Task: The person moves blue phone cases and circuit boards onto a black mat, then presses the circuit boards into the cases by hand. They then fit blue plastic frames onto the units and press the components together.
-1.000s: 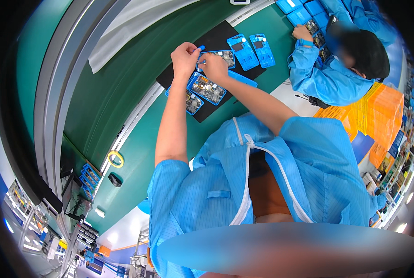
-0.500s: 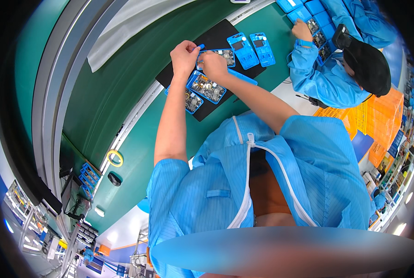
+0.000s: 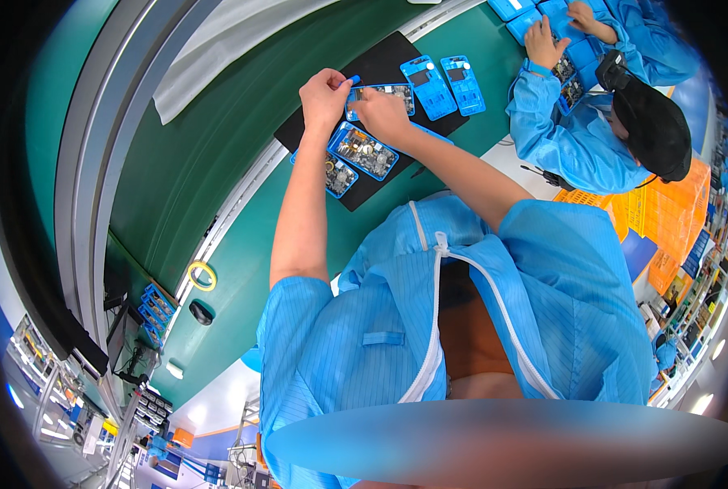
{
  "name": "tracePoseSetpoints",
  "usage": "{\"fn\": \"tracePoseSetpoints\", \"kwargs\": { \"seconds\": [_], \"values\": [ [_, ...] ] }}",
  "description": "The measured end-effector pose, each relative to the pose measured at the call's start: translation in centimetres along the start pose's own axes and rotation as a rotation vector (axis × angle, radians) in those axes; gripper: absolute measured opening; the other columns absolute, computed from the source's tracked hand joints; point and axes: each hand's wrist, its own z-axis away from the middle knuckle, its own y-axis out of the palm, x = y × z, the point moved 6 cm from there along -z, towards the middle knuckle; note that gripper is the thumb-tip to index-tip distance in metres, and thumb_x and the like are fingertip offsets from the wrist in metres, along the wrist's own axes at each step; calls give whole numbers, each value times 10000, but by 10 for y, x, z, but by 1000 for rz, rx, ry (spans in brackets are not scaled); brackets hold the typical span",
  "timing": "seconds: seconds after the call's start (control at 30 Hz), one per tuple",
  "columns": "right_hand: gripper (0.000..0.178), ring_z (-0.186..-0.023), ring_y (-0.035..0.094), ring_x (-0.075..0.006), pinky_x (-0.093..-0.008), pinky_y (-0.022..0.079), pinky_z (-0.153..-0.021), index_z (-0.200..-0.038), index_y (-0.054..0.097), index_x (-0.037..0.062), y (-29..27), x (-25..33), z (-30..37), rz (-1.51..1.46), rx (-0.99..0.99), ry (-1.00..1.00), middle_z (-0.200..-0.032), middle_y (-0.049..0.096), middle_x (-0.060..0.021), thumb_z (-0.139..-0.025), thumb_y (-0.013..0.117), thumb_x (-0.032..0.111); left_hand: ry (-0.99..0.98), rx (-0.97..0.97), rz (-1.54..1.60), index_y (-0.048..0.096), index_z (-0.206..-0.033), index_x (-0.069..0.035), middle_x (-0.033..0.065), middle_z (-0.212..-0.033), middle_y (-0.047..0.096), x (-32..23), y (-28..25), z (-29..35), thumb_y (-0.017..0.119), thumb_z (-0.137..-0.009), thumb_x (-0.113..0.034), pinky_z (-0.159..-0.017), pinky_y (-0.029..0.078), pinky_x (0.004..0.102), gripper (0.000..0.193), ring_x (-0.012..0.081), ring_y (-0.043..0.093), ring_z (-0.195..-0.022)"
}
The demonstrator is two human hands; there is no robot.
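My left hand (image 3: pixel 321 99) is closed in a pinch, with a small blue piece (image 3: pixel 354 80) at its fingertips, too small to name. Beside it, my right hand (image 3: pixel 384 116) reaches over a blue housing with a circuit board (image 3: pixel 401 93). Its fingers are curled down at the board's left end, and whatever they grip is hidden. Nearer to me lie a second blue housing filled with electronics (image 3: pixel 365 151) and a third one (image 3: pixel 341 178), partly behind my left forearm. All rest on a black mat (image 3: pixel 372 194).
Two blue covers (image 3: pixel 431 96) (image 3: pixel 466 91) lie right of the housings. A yellow tape roll (image 3: pixel 202 277) and a black computer mouse (image 3: pixel 202 313) sit on the green table (image 3: pixel 241 253) at left. A co-worker in blue (image 3: pixel 576 147) works over blue trays at the right, near orange crates (image 3: pixel 677 220).
My right hand has shifted slightly right, its fingers still at the board. My left hand is almost unmoved. The co-worker's hand has moved up over the trays, and another hand shows there.
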Motion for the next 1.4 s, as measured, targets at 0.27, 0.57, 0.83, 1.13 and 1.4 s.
{"fn": "tracePoseSetpoints", "kwargs": {
  "seconds": [0.27,0.57,0.83,1.13,1.4],
  "values": [
    [200,-790,661,-251,-400,524,-633,-990,720,139,-21,-11,31,-101,-79,60,-857,610,-83,-816,623,119,-17,-21,-4,681,-829,-4,85,-709,668,8,8,18,747,-761,-126,-636,523,314,155,166,639,-646],
    [145,-773,643,-285,-414,525,-664,-980,698,117,-48,-48,77,-157,-109,168,-892,610,-70,-862,619,149,59,-127,-152,625,-846,9,166,-771,657,23,19,40,748,-749,-71,-669,510,408,176,321,650,-701],
    [128,-758,639,-296,-419,522,-660,-943,702,107,-55,-63,92,-203,-136,220,-886,614,-72,-867,613,159,101,-144,-281,597,-924,-15,152,-764,635,7,31,51,708,-760,-70,-695,503,439,205,334,635,-744],
    [121,-760,644,-296,-419,523,-665,-929,702,115,-64,-59,91,-222,-147,221,-887,622,-66,-872,609,165,10,-137,-299,598,-854,-27,136,-755,604,26,39,50,733,-751,-91,-700,496,448,182,329,618,-730],
    [123,-765,647,-296,-416,531,-673,-938,706,111,-63,-51,84,-224,-142,191,-875,629,-72,-865,613,145,269,-351,-454,632,-1036,-24,165,-977,571,-1,38,70,714,-777,-107,-804,478,449,284,353,561,-937]
  ]
}}
